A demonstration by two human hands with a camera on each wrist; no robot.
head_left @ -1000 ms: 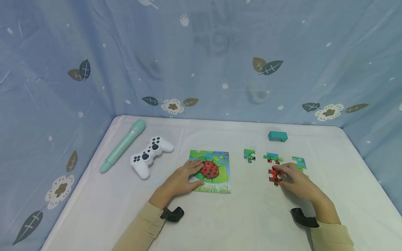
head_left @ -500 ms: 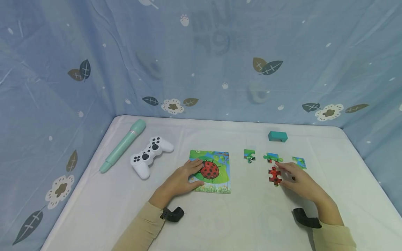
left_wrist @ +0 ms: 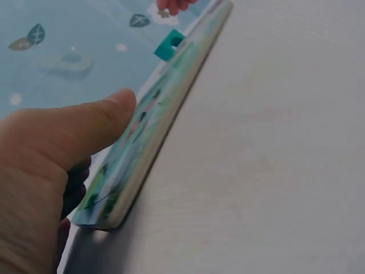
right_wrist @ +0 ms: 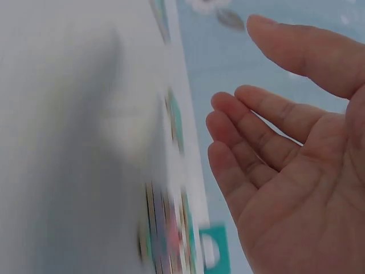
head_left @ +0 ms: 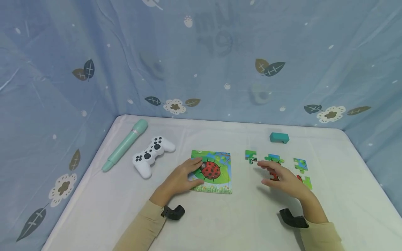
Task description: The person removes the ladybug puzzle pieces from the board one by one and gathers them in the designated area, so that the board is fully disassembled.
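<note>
A square ladybug picture puzzle [head_left: 221, 179] lies flat on the white table. My left hand [head_left: 179, 178] rests on its left side with the fingers extended over the picture. In the left wrist view the thumb [left_wrist: 108, 117] lies over the puzzle's top near its thick edge; the other fingers are mostly hidden. My right hand [head_left: 284, 179] hovers above loose pieces, fingers and thumb spread apart, palm bare in the right wrist view. It partly covers a red puzzle piece [head_left: 274, 176] and a blue-green puzzle piece [head_left: 272, 158]. Left of it lies a green puzzle piece [head_left: 250, 154].
Two further pieces, a blue-green corner piece [head_left: 302, 164] and a red-green piece [head_left: 307, 182], lie right of the right hand. A teal block [head_left: 278, 137] sits behind. At the left are a white game controller [head_left: 152, 155] and a mint-green microphone-shaped stick [head_left: 125, 144].
My right hand has moved left, off the red piece's right side, and its fingers have spread. The two right-hand pieces show more fully. My left hand stays on the puzzle.
</note>
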